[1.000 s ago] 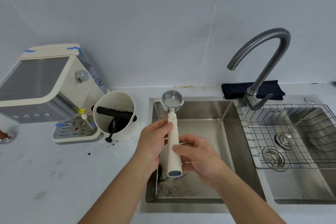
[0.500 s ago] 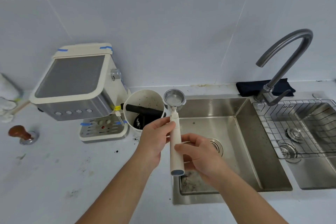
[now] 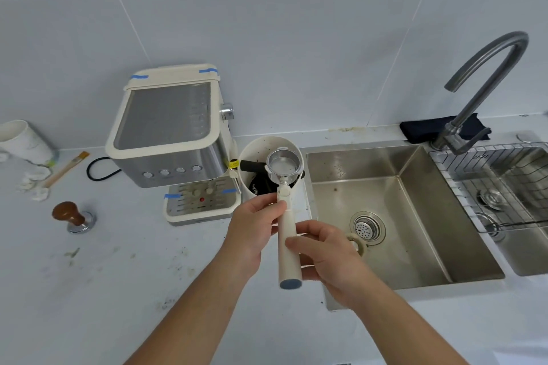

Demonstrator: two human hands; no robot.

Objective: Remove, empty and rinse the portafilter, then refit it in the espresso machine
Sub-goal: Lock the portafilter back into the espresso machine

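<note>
I hold the portafilter (image 3: 287, 225) upright in front of me, its cream handle pointing down and its empty, shiny metal basket facing up over the knock box. My left hand (image 3: 252, 225) pinches the upper handle. My right hand (image 3: 323, 252) grips the lower handle from the right. The cream and steel espresso machine (image 3: 172, 139) stands on the counter to the left, its drip tray toward me. The steel sink (image 3: 415, 231) lies to the right, with a drain strainer at its bottom.
A white knock box (image 3: 255, 151) with a black bar sits between machine and sink. A wooden-topped tamper (image 3: 71, 216), a brush (image 3: 66, 169) and a paper cup (image 3: 20, 142) stand at left. The grey faucet (image 3: 480, 86), a dark cloth and a wire rack over a second basin are at right.
The view has swung left, so the espresso machine has come toward the centre. Both hands have carried the portafilter from over the sink to above the knock box.
</note>
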